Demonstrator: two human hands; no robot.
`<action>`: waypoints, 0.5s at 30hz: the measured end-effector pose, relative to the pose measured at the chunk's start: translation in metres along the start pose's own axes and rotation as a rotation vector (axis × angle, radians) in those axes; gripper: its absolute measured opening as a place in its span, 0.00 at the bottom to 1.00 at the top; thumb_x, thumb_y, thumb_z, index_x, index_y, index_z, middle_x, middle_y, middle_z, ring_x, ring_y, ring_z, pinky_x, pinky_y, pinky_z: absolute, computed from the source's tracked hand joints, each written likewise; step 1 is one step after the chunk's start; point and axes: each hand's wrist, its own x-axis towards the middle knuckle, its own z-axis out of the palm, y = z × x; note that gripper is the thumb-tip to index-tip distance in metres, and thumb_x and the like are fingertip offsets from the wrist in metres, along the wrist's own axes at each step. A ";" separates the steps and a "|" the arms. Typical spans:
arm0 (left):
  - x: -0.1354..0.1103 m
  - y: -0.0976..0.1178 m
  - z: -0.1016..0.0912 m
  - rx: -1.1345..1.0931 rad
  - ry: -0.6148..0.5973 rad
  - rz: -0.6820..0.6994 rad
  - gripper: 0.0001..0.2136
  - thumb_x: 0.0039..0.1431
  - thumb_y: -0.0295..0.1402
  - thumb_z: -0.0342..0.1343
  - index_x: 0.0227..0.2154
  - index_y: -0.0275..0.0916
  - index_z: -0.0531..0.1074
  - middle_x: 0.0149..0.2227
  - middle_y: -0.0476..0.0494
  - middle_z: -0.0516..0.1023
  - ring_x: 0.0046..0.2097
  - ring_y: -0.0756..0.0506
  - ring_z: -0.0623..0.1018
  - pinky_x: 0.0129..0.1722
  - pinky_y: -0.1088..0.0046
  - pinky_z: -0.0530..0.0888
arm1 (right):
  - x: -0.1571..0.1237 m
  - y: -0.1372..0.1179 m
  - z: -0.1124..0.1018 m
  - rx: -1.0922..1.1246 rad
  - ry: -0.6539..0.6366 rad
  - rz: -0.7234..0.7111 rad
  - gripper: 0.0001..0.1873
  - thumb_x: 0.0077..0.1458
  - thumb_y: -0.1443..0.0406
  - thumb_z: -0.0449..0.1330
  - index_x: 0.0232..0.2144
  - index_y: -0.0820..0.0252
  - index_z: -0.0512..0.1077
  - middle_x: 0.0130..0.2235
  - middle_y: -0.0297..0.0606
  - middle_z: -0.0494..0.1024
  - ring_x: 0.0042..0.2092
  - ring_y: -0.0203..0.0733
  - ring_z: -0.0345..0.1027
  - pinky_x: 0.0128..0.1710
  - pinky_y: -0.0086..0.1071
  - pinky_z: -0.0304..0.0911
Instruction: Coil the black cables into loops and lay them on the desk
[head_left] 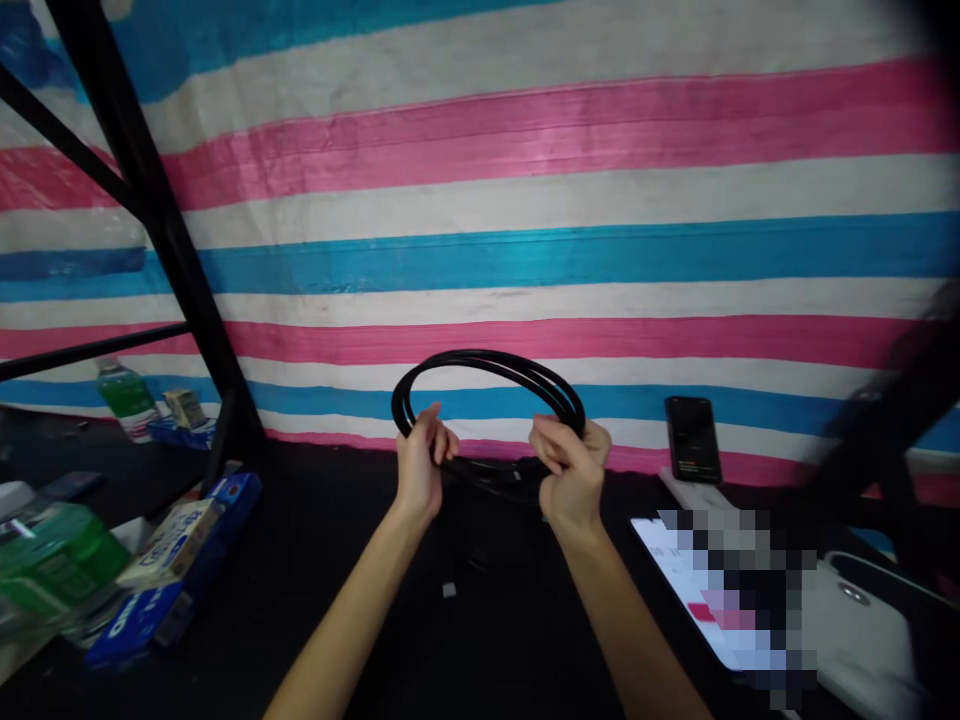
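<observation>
A black cable (487,365) is wound into a coil of several loops and held up in front of a striped pink, blue and white sheet. My left hand (421,458) grips the coil at its lower left, fingers wrapped round the strands. My right hand (574,465) is closed on the lower right of the coil, pinching the strands. A loose end of the cable with a small plug (448,588) hangs down between my forearms over the black surface.
A black metal rack post (161,235) rises on the left. Blue boxes (161,590) and green bottles (127,400) lie at the left. A dark phone (693,438) leans on the sheet at right, above a lit phone (679,585) and a white case (862,630).
</observation>
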 end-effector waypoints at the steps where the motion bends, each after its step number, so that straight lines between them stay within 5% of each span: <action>1: -0.001 -0.005 0.001 0.015 -0.029 -0.042 0.21 0.51 0.35 0.54 0.10 0.41 0.51 0.09 0.54 0.52 0.18 0.52 0.62 0.23 0.76 0.62 | -0.001 -0.005 0.000 0.019 -0.013 -0.003 0.23 0.40 0.68 0.60 0.10 0.58 0.49 0.13 0.23 0.44 0.15 0.26 0.36 0.16 0.28 0.33; 6: -0.012 -0.023 0.005 0.055 -0.090 -0.164 0.15 0.52 0.41 0.54 0.17 0.37 0.64 0.24 0.47 0.73 0.29 0.50 0.71 0.33 0.76 0.67 | -0.013 -0.021 0.008 0.160 -0.064 0.025 0.22 0.36 0.69 0.58 0.08 0.58 0.46 0.11 0.23 0.44 0.14 0.26 0.36 0.15 0.27 0.36; 10: -0.018 -0.024 0.007 0.033 -0.046 -0.291 0.11 0.50 0.42 0.56 0.30 0.38 0.69 0.28 0.49 0.73 0.30 0.50 0.72 0.32 0.76 0.67 | -0.024 -0.017 0.012 0.213 -0.058 -0.064 0.17 0.35 0.70 0.57 0.07 0.59 0.52 0.12 0.24 0.45 0.15 0.27 0.40 0.16 0.27 0.44; 15: -0.025 -0.005 0.013 -0.161 -0.241 -0.743 0.12 0.53 0.39 0.52 0.27 0.34 0.68 0.22 0.46 0.71 0.25 0.48 0.72 0.29 0.72 0.71 | -0.030 -0.003 0.008 0.180 0.024 -0.121 0.12 0.34 0.68 0.56 0.08 0.58 0.57 0.12 0.26 0.51 0.16 0.30 0.45 0.17 0.28 0.47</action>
